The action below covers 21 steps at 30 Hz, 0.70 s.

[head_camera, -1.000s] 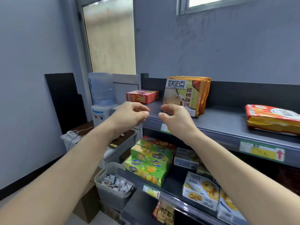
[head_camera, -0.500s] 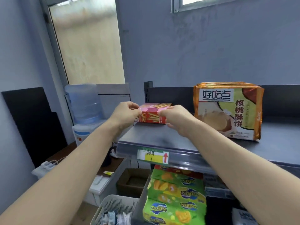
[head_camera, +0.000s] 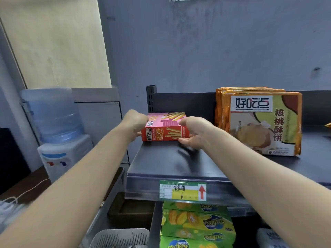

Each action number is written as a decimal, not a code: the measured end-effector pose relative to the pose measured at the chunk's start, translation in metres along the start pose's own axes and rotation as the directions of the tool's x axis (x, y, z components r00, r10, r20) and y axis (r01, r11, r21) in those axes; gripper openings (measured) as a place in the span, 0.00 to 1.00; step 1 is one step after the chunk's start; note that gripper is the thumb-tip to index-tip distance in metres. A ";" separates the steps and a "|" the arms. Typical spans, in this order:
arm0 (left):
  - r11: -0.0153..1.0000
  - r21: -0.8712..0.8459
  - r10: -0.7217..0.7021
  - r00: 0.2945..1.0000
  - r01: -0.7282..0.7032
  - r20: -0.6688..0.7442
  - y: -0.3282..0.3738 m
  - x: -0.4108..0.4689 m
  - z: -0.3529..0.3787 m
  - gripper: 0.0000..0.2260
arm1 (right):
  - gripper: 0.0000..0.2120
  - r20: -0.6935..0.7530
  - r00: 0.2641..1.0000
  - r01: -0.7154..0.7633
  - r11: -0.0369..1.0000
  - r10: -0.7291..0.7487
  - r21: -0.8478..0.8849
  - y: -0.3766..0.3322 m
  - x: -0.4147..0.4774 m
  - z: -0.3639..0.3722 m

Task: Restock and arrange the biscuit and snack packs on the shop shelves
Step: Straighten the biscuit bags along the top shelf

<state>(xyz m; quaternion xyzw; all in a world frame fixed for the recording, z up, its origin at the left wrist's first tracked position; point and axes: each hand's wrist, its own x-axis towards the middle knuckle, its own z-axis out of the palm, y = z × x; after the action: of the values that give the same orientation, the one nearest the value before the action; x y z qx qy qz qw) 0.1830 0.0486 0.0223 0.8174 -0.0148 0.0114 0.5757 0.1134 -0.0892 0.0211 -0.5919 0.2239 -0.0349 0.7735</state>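
A pink and red box of stick biscuits sits flat at the back left corner of the dark top shelf. My left hand grips its left end and my right hand grips its right end, thumb under the front corner. To the right, several orange and green biscuit packs stand upright against the shelf's back panel. Green cheese-biscuit boxes are stacked on the shelf below.
A price label with a red arrow hangs on the shelf's front edge. A water dispenser stands to the left by the door. A grey wire basket sits low on the left. Bare shelf lies in front of the box.
Both hands moved from in front of the shelf to the red box and took hold of its two ends. The view shifted left and closer to the shelf corner.
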 end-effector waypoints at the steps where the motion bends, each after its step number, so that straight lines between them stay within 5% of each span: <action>1: 1.000 -0.019 -0.016 1.000 0.016 0.013 -0.001 0.001 -0.001 0.04 | 0.05 -0.015 1.000 0.001 1.000 -0.001 0.000 0.000 -0.001 0.000; 8: 0.997 -0.057 -0.048 0.999 0.048 -0.003 -0.009 0.010 0.006 0.05 | 0.06 -0.121 0.992 0.046 0.999 -0.048 -0.014 0.000 -0.011 0.000; 12: 0.996 -0.068 -0.057 0.998 0.055 -0.036 -0.013 0.011 0.008 0.03 | 0.13 -0.103 0.989 0.095 0.991 -0.105 -0.098 0.000 -0.015 -0.004; 18: 0.987 -0.141 -0.097 0.983 0.076 -0.153 -0.023 0.011 0.008 0.03 | 0.11 -0.088 0.988 0.100 0.966 -0.124 -0.240 0.007 -0.009 0.002; 21: 0.969 -0.206 -0.161 0.979 0.133 -0.122 -0.031 0.009 0.006 0.15 | 0.08 -0.033 0.993 0.093 0.944 -0.109 -0.316 0.009 -0.015 0.003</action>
<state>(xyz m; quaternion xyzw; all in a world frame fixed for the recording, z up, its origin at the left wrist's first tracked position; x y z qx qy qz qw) 0.1929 0.0532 -0.0082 0.7526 0.0848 0.0236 0.6526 0.0996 -0.0788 0.0176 -0.7170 0.2150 -0.0533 0.6610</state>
